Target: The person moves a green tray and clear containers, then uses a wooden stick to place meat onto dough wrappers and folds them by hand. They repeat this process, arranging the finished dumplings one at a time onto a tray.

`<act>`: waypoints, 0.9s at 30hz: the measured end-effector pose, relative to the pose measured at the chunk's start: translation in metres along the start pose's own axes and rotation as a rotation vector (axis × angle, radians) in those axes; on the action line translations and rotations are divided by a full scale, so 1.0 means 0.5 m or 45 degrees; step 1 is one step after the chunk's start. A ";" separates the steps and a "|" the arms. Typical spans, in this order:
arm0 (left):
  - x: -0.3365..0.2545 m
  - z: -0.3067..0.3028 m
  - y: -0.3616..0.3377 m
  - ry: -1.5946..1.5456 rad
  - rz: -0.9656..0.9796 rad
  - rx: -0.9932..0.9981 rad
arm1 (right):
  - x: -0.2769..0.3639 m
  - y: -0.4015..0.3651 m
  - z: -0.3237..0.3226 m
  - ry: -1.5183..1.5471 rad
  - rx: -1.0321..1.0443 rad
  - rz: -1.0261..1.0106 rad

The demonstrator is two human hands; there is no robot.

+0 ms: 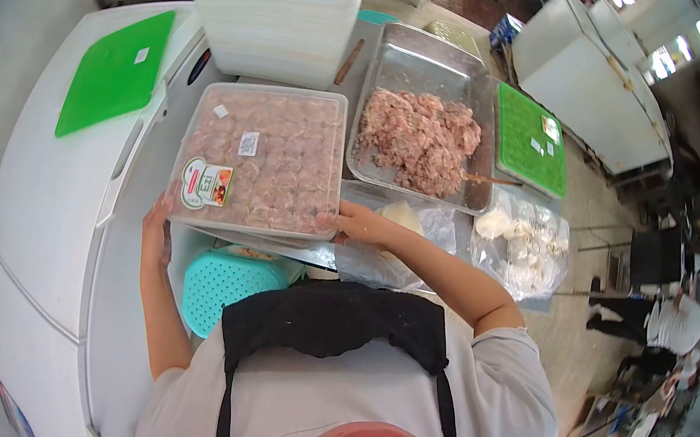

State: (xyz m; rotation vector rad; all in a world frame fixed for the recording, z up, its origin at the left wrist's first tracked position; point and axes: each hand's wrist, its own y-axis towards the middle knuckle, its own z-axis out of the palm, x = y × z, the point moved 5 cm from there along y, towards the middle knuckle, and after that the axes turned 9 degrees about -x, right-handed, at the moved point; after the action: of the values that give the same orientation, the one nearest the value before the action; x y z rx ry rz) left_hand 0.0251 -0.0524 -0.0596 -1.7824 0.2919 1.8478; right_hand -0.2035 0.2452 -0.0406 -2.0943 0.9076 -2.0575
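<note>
A clear lidded plastic container with labels on its lid is filled with rows of small pinkish pieces that look like dumplings. My left hand grips its near left corner, fingers partly hidden under the edge. At the near right corner, my right hand is closed on the rim. To the right of the container, a deep metal tray holds a mound of ground meat mix, with a wooden handle sticking out of it. Plastic bags lie just beyond my right hand.
Stacked clear containers rise behind. A green-lidded box and a bag of pale dough-like pieces sit right. A green sheet lies on the white freezer at left. A turquoise basket is below; another person stands far right.
</note>
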 end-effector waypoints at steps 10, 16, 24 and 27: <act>-0.077 0.065 -0.097 -0.304 0.022 -0.220 | 0.081 -0.089 -0.122 0.629 -0.117 -0.205; -0.146 0.265 -0.190 -0.425 0.161 -0.049 | 0.100 -0.279 -0.284 0.433 -0.320 -0.540; -0.175 0.743 -0.180 -0.328 0.093 0.505 | 0.022 -0.569 -0.591 0.398 -0.913 -0.561; -0.161 0.968 -0.187 -0.250 -0.093 0.646 | -0.047 -0.630 -0.703 0.543 -1.095 -0.479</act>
State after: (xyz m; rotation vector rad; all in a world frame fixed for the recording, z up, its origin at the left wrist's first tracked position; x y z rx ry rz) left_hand -0.3411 0.2549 0.0859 -1.2440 0.5554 1.6910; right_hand -0.4172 0.6375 0.1135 -2.3381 1.8603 -2.7079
